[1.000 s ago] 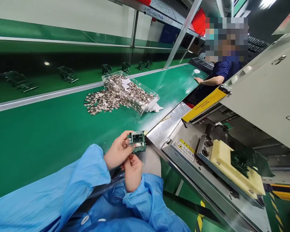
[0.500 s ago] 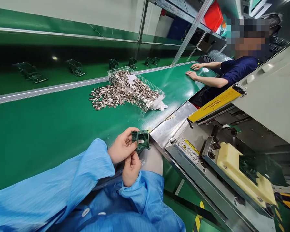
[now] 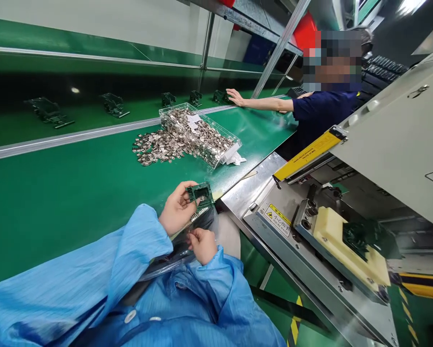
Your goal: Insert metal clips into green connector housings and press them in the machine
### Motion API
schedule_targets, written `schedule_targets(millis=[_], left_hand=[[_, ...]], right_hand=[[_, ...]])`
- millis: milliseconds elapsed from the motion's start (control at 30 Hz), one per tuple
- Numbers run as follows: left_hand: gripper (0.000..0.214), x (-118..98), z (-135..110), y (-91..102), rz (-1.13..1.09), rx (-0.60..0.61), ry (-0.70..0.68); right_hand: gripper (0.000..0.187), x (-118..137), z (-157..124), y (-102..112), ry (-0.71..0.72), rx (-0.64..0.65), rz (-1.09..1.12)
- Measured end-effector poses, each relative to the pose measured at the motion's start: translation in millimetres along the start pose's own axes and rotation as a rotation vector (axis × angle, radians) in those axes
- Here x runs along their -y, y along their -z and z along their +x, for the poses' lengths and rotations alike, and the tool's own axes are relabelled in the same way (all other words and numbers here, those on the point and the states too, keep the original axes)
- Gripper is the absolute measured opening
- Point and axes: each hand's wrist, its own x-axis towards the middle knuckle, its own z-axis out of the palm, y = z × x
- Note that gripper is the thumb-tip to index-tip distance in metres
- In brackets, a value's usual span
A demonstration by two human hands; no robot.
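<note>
My left hand (image 3: pixel 178 209) is closed on a dark green plastic frame (image 3: pixel 201 195) with a square opening, held up near the table's edge. Just below it, my right hand (image 3: pixel 203 245) has thumb and fingers pressed together; anything small between them is hidden. A clear plastic bag (image 3: pixel 212 222) lies over my lap around both hands, and a pale ridged strip shows under the frame. Farther out on the green table sits a clear tray (image 3: pixel 234 150) heaped with small silvery metal pieces (image 3: pixel 209 132), some spilled in a pile (image 3: pixel 162 147) on its left.
Right of my lap stands a machine with a cream fixture block (image 3: pixel 332 231) and a yellow sensor bar (image 3: pixel 308 154). Several green parts (image 3: pixel 50 111) line the belt behind the table rail. Across the table, a co-worker's arm (image 3: pixel 263 103) reaches toward that belt.
My right hand has come down and away from the green frame, which has tilted in my left hand. The co-worker's arm has stretched out toward the green parts on the belt.
</note>
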Motion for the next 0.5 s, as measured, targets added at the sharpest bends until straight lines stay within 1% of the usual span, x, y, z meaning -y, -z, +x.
schedule_targets(millis=[67,133,200,267,300,367,433,500], left_hand=[[0.049,-7.9,-8.5,6.2,-0.033,-0.039,0.024],[0.053,-16.3,-21.8,17.6,-0.049,-0.047,0.094],[0.057,-22.5,-37.4,32.1,-0.040,-0.057,0.142],[0.056,-24.9,-51.3,45.4,-0.026,-0.072,0.144],[0.055,-24.8,-56.6,50.5,-0.020,-0.073,0.140],[0.052,-23.1,-63.4,56.7,-0.007,-0.060,0.121],[0.047,-20.5,-66.0,58.2,0.007,-0.045,0.083],[0.042,-18.0,-66.8,57.6,0.023,-0.027,0.042]], right_hand=[[0.027,-0.1,0.2,6.5,-0.035,-0.011,0.011],[0.029,6.5,-3.7,14.9,-0.045,-0.025,0.035],[0.028,20.8,-11.2,24.6,-0.034,-0.030,0.068],[0.028,42.2,-19.8,33.5,0.001,-0.026,0.108],[0.027,54.7,-23.5,36.4,0.040,-0.024,0.118],[0.019,79.9,-28.0,37.3,0.174,-0.030,0.104],[0.010,100.7,-28.1,31.4,0.324,-0.068,0.067],[0.006,113.8,-24.8,21.0,0.416,-0.122,0.056]])
